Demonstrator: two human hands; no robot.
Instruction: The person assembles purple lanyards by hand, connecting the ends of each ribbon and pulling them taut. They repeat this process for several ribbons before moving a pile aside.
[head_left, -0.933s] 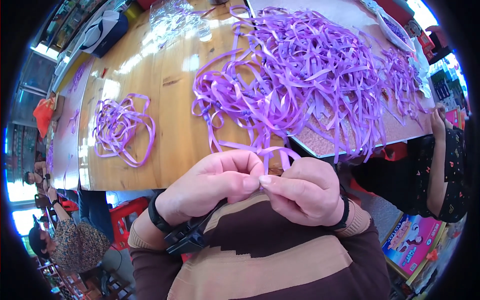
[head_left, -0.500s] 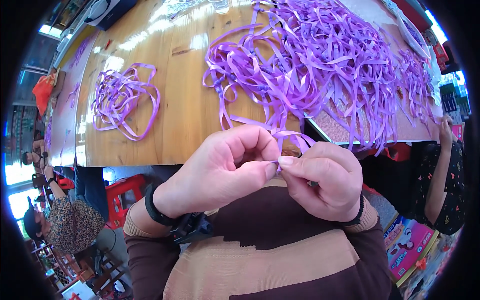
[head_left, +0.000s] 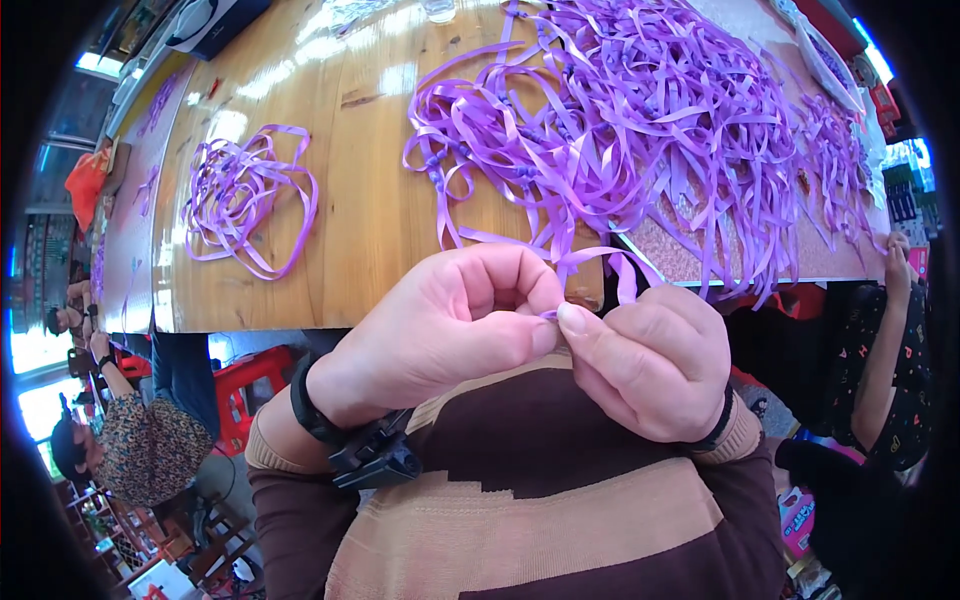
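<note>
On the wooden table (head_left: 360, 200), a small ribbon bundle (head_left: 245, 195) lies to the left and a large ribbon heap (head_left: 640, 130) to the right, while both hands (head_left: 560, 345) meet before its near edge.

Colourful printed box (head_left: 800, 515) low at right edge, pink and blue; dark flat box (head_left: 215, 20) on table's far-left corner.

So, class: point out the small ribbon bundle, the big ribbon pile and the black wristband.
small ribbon bundle (head_left: 245, 195), head view, middle loops
big ribbon pile (head_left: 640, 120), head view, tangled centre
black wristband (head_left: 308, 408), head view, band on left wrist
</note>
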